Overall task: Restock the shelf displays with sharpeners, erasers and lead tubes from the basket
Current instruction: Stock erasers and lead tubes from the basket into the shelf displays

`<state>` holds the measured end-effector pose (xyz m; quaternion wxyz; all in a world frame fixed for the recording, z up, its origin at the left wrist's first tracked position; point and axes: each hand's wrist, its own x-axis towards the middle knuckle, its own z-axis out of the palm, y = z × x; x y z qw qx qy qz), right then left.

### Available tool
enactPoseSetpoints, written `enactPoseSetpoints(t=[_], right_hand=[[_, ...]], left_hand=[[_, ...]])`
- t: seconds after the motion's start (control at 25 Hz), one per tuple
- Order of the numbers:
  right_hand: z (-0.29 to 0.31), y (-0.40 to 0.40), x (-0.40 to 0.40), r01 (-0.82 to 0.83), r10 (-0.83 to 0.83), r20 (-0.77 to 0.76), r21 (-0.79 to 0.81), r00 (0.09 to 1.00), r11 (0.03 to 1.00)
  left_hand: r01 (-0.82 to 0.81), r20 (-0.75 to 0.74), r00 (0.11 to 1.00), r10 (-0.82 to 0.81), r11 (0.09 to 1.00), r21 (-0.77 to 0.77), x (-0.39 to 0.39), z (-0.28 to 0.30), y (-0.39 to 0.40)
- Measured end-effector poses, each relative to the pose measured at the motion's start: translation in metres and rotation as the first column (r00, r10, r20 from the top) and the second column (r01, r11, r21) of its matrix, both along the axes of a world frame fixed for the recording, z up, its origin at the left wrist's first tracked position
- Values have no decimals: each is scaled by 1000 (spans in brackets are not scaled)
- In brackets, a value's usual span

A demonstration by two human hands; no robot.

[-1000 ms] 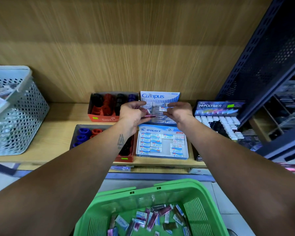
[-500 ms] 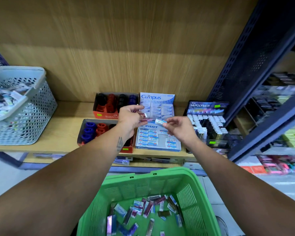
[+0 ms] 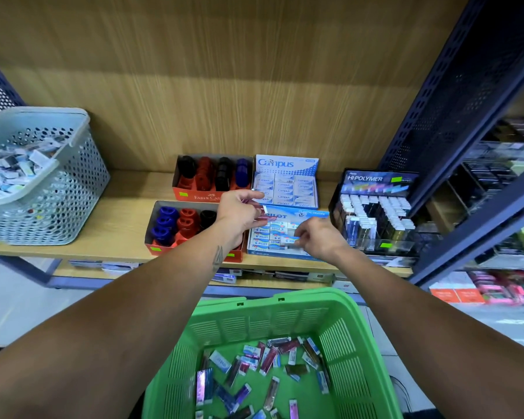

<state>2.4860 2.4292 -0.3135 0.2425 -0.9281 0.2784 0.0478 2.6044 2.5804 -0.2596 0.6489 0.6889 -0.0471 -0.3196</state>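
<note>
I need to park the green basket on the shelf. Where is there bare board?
Bare board lies between the grey basket and the two sharpener boxes, and behind that basket along the back panel. From the sharpener boxes rightward it is crowded: Campus box, Pilot box, lead display side by side, both hands above.

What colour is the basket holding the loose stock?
Green; the basket shows best in the head view.
</note>
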Motion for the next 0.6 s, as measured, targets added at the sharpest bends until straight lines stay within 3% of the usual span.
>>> enactPoseSetpoints(t=[0.12,0.24,0.6], right_hand=[[1,6,-1,-111,98,-138,-89,986,990],[3,13,2,-132,114,-167,-101,979,986],[15,34,7,-57,63,-75,84,995,995]], left_hand=[[7,1,1000,-7,1000,3,-5,4,1],[7,13,1000,-7,1000,16,-7,5,4],[44,-34,998,-46,998,-51,-10,2,14]])
